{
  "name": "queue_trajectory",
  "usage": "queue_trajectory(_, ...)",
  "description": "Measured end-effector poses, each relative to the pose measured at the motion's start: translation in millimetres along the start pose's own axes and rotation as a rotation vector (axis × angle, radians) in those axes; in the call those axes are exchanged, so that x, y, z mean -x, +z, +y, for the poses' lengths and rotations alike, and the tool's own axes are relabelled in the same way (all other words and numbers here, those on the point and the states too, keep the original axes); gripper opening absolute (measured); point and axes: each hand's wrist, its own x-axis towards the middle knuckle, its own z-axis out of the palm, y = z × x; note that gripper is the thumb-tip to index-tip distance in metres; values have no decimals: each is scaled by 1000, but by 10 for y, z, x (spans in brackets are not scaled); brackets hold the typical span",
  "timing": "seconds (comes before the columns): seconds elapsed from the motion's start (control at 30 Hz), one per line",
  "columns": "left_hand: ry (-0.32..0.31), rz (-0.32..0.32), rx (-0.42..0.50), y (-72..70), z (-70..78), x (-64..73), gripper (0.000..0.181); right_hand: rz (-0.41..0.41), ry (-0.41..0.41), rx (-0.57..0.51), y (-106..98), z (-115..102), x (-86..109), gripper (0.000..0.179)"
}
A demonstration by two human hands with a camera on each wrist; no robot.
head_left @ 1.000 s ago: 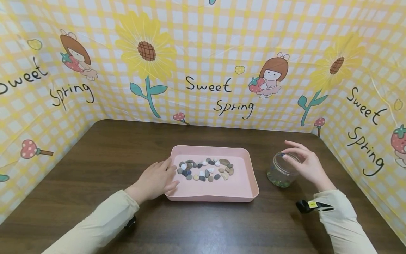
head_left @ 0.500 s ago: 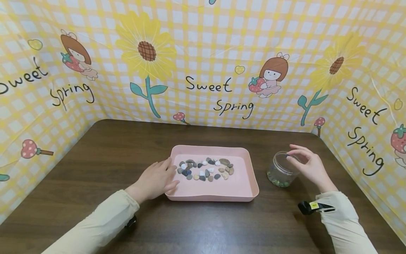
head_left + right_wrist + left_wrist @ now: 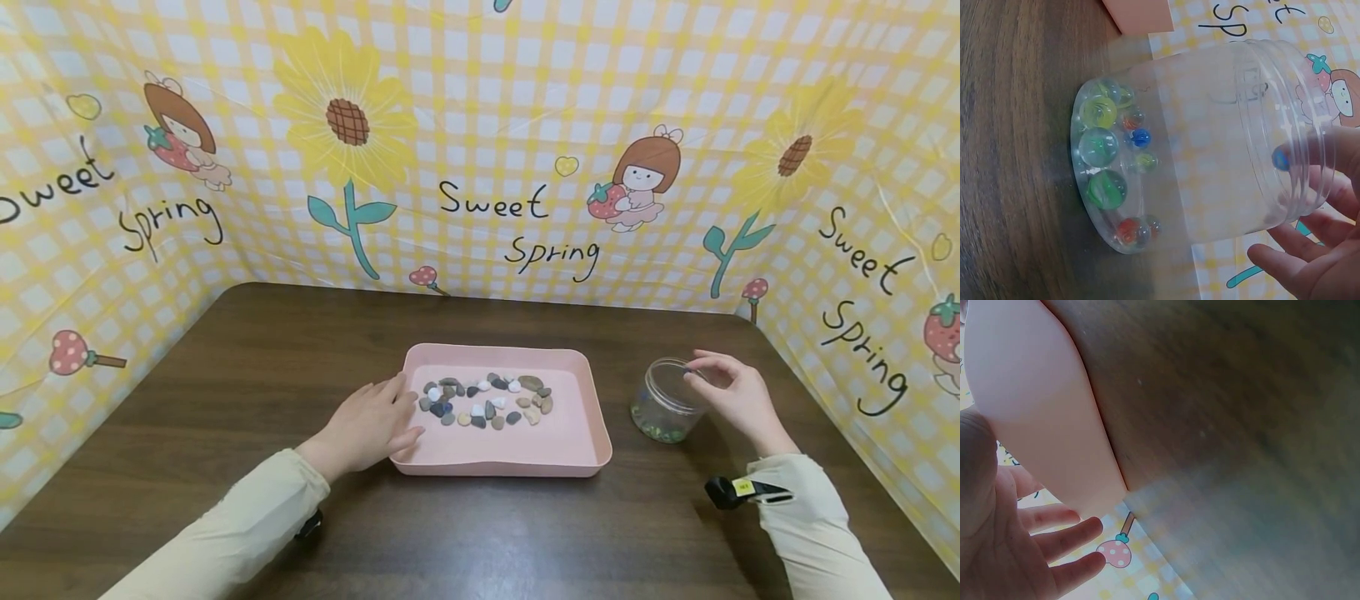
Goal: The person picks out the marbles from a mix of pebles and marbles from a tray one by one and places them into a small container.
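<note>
My left hand (image 3: 363, 427) rests on the left edge of a pink tray (image 3: 510, 468). Its fingers are relaxed and spread along the tray wall in the left wrist view. Inside the tray, several pebbles (image 3: 490, 410) in grey, white and tan form a rough ring. My right hand (image 3: 738, 407) is at the mouth of a clear plastic jar (image 3: 660, 410), to the right of the tray. Between thumb and fingertip it pinches a small blue marble (image 3: 1280, 159), seen through the jar wall near the rim. Several glass marbles (image 3: 1107, 189) in green, yellow, red and blue lie on the jar's bottom.
The tray and the jar stand on a dark wooden table (image 3: 480, 537), with a gap between them. A yellow checked cloth (image 3: 487, 108) with printed flowers and lettering hangs behind the table and along both sides.
My right hand has shifted slightly right and down over the jar mouth, still pinching the blue marble. The left hand, tray and pebbles have stayed put.
</note>
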Motion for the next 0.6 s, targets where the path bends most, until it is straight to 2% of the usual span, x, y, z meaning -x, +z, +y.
queue_trajectory(0.13,-2,-6,1,-7,3,3,55,9,44,47,-6,-5,18,22)
queue_trajectory(0.27,-2,-12,-1,-11,6,2,54,16,73,44,-6,-3,28,22)
queue_trajectory(0.6,5,4,-13,8,-2,0,55,17,49,11,-15,-105,-34,25)
